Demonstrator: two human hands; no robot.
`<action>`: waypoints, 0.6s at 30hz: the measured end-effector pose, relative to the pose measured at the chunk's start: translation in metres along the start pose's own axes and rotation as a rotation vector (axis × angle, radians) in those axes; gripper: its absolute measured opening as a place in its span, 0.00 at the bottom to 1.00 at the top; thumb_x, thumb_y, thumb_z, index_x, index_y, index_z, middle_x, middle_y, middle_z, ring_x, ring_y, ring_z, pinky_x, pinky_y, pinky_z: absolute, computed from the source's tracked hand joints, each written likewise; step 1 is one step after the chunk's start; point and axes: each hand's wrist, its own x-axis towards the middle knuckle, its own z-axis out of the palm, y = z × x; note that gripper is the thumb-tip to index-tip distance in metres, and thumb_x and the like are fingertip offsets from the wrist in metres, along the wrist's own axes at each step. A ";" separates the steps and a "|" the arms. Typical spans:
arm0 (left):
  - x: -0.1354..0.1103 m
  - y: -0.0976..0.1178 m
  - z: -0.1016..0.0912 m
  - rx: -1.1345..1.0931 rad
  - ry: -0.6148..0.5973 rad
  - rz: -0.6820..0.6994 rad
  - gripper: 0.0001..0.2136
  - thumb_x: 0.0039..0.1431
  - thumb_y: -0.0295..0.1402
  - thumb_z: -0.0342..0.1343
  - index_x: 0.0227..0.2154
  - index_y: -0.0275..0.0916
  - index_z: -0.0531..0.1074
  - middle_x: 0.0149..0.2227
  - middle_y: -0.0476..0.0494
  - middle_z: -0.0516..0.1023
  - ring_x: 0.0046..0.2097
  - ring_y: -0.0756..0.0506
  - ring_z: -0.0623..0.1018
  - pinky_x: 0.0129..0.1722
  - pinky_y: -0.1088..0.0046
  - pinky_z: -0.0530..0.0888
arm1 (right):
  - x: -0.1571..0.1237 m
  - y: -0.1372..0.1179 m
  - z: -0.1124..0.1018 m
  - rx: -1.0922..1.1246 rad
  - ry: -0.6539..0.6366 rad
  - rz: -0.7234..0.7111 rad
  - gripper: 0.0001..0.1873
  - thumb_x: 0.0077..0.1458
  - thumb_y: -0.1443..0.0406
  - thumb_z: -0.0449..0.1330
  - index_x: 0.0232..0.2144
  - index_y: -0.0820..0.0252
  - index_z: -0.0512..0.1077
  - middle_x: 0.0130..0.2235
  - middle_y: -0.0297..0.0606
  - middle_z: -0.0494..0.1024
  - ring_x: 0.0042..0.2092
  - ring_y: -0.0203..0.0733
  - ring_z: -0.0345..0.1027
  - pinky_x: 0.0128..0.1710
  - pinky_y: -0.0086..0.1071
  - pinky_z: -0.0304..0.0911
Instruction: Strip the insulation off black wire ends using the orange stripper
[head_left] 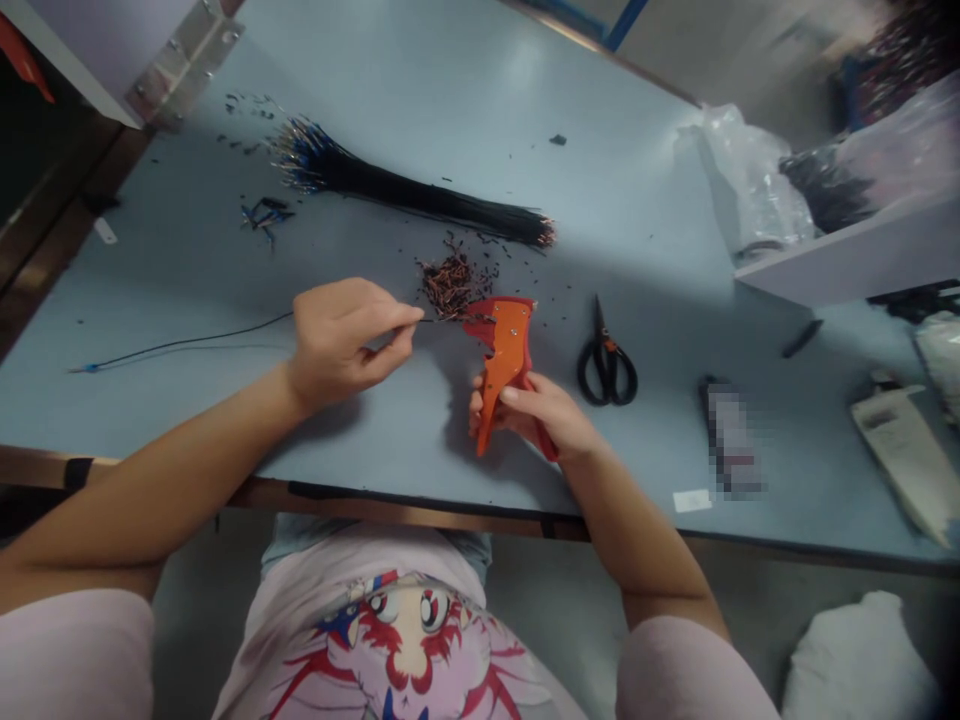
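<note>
My left hand (352, 335) pinches a thin black wire (195, 334) between thumb and finger. The wire trails off to the left and ends in a blue tip. Its other end reaches right to the jaws of an orange and red wire stripper (506, 345). My right hand (544, 410) is wrapped round the handles of this wire stripper. Just beyond the jaws lies a heap of black and copper wire scraps (448, 283). Behind it stretches a long bundle of black wires (427, 195), with blue tips at the left and copper ends at the right.
Black-handled scissors (607, 370) lie right of my right hand. A small pile of blue-tipped pieces (264, 216) sits at the left. Further right are a blurred-out object (731, 435), a white label (691, 500) and a shelf panel (847, 250) with plastic bags (757, 180).
</note>
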 end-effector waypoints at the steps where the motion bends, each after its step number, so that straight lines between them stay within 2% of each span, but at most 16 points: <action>1: -0.001 0.000 -0.001 0.015 -0.002 0.028 0.08 0.49 0.26 0.58 0.34 0.43 0.74 0.26 0.49 0.78 0.27 0.50 0.74 0.28 0.73 0.69 | 0.000 0.000 0.000 0.002 -0.002 0.000 0.19 0.47 0.60 0.65 0.40 0.64 0.69 0.35 0.40 0.75 0.34 0.43 0.72 0.37 0.43 0.70; 3: -0.001 0.000 -0.003 0.043 -0.043 0.030 0.07 0.50 0.29 0.58 0.33 0.45 0.75 0.27 0.50 0.78 0.27 0.50 0.75 0.27 0.72 0.69 | 0.001 0.001 0.001 0.011 -0.002 -0.003 0.19 0.47 0.60 0.66 0.40 0.64 0.69 0.35 0.40 0.75 0.34 0.43 0.72 0.37 0.42 0.70; 7: 0.001 0.001 -0.009 0.043 -0.246 -0.173 0.04 0.51 0.35 0.57 0.27 0.47 0.77 0.26 0.48 0.79 0.27 0.47 0.76 0.26 0.69 0.69 | 0.003 0.003 0.000 0.018 0.000 -0.012 0.19 0.48 0.60 0.65 0.40 0.64 0.69 0.35 0.40 0.75 0.34 0.43 0.72 0.38 0.43 0.70; 9: 0.003 0.003 -0.011 0.008 -0.294 -0.235 0.04 0.51 0.36 0.57 0.26 0.48 0.77 0.26 0.47 0.79 0.28 0.46 0.76 0.27 0.68 0.69 | 0.003 0.003 -0.001 0.018 -0.008 -0.010 0.19 0.48 0.61 0.65 0.41 0.64 0.69 0.35 0.40 0.75 0.35 0.43 0.72 0.38 0.43 0.70; 14: 0.002 0.004 -0.012 -0.024 -0.268 -0.289 0.05 0.53 0.38 0.57 0.27 0.48 0.77 0.26 0.47 0.77 0.29 0.48 0.75 0.29 0.70 0.69 | -0.001 0.000 -0.003 0.036 -0.082 0.081 0.19 0.47 0.60 0.65 0.40 0.65 0.69 0.34 0.41 0.76 0.34 0.45 0.74 0.37 0.43 0.71; 18: -0.002 0.006 -0.003 -0.011 -0.098 -0.298 0.04 0.53 0.36 0.58 0.31 0.46 0.77 0.30 0.47 0.75 0.31 0.50 0.72 0.31 0.73 0.69 | -0.005 -0.001 0.000 -0.003 -0.281 0.245 0.20 0.48 0.59 0.64 0.41 0.67 0.68 0.31 0.43 0.77 0.35 0.49 0.75 0.32 0.40 0.72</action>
